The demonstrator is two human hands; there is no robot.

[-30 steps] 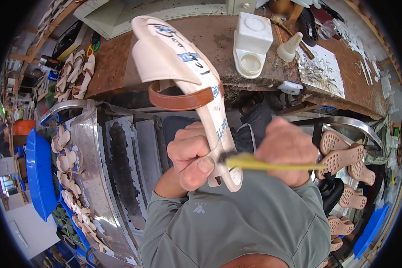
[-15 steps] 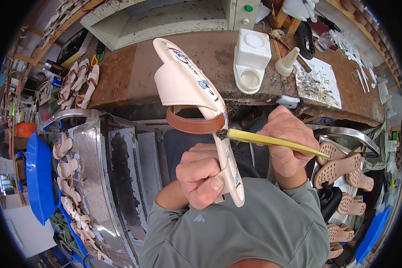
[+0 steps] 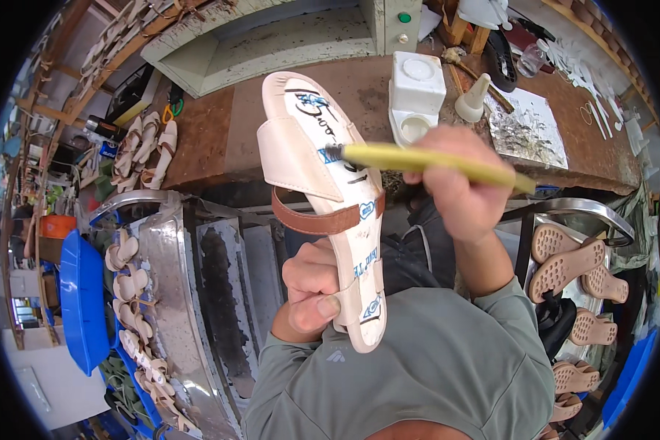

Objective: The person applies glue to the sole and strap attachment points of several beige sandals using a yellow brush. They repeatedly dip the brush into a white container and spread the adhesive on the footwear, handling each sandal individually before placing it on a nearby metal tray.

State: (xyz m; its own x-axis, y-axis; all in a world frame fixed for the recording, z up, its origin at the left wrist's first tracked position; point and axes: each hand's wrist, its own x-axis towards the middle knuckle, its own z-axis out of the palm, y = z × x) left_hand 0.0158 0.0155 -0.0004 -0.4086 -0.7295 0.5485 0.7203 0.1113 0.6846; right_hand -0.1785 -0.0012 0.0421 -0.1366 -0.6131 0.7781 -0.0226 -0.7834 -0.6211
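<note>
My left hand (image 3: 312,286) is closed round the heel end of a cream sandal (image 3: 370,271), which stands tilted up with its toe pointing away from me. Its insole shows blue prints and black marks; a wide cream strap (image 3: 293,158) and a narrow brown strap (image 3: 312,221) stick out on its left side. In my right hand (image 3: 466,187), slightly blurred, is a brush with a yellow handle (image 3: 418,158). The dark bristle end meets the sandal beside the wide strap, or hovers just over it; I cannot tell which.
On the bench stand a white glue container (image 3: 418,84) with an open cup and a cream cone (image 3: 473,99), near a stained sheet (image 3: 528,132). Sandals (image 3: 130,282) line the metal rack at left; tan soles (image 3: 568,271) lie at right. A blue tray (image 3: 83,304) is far left.
The sandal has turned so more of its printed face shows. My right hand and the brush have moved up and away, from the brown strap to beside the wide cream strap.
</note>
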